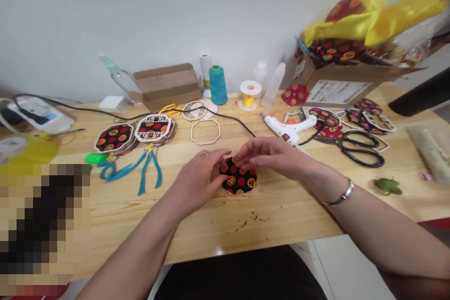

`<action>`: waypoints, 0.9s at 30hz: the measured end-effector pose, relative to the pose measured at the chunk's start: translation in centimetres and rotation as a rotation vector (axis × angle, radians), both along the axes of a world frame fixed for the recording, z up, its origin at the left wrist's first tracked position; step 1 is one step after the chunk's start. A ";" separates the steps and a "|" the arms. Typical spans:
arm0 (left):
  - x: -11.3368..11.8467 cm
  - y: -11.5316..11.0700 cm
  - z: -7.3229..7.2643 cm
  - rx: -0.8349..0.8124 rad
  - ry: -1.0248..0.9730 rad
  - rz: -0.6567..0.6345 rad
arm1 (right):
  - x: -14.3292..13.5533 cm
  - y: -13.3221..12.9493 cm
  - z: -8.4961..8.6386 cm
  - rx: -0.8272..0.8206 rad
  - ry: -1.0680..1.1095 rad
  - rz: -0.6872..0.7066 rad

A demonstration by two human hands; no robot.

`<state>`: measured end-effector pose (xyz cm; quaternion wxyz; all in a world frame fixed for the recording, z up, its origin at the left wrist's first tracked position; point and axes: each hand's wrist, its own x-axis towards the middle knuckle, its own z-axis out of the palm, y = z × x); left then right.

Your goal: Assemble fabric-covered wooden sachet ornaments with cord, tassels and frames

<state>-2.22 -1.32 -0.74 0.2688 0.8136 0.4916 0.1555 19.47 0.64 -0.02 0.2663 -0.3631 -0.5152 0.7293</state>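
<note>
A small black fabric-covered piece (241, 181) with red, orange and green round motifs lies before me on the wooden table. At its upper left edge, my left hand (200, 173) curls its thumb and fingers around the rim. The fingers of my right hand (270, 155) are bent and pressed to the top of the same piece, close to the left fingertips. Its upper edge is partly hidden by the fingers. Just beyond the hands lies a thin pale wooden frame (206, 132), and a white glue gun (290, 129) rests to the right.
Stacked framed pieces with teal tassels (153, 127) lie left. Behind stand a teal thread cone (218, 85), yellow cord spool (250, 96) and cardboard box (337, 86) of fabric. Black scissors (362, 147) lie right. A black cable (140, 115) crosses the table. Dark scraps (251, 219) lie near the front edge.
</note>
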 end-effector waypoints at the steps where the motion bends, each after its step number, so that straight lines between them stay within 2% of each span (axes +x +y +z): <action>1: 0.0 0.0 0.0 -0.016 0.001 -0.004 | 0.0 -0.1 0.0 -0.020 0.013 0.042; 5: 0.1 0.0 -0.1 -0.049 0.024 -0.029 | 0.0 -0.2 -0.2 -0.039 -0.007 0.158; 12: 0.1 0.0 0.0 -0.040 0.031 -0.027 | 0.3 -0.3 -0.1 0.011 -0.034 0.234; 16: 0.2 -0.1 0.2 -0.018 0.033 -0.088 | 0.5 -0.4 0.2 0.028 -0.081 0.341; 20: 0.4 -0.1 0.3 -0.011 0.038 -0.115 | 0.5 -0.4 0.1 0.058 -0.139 0.365; 24: 0.3 -0.2 0.2 0.003 0.016 -0.100 | 0.7 -0.4 0.2 0.053 -0.056 0.375; 27: 0.1 -0.1 0.0 0.077 0.003 -0.011 | 0.8 -0.4 0.5 0.018 0.009 0.402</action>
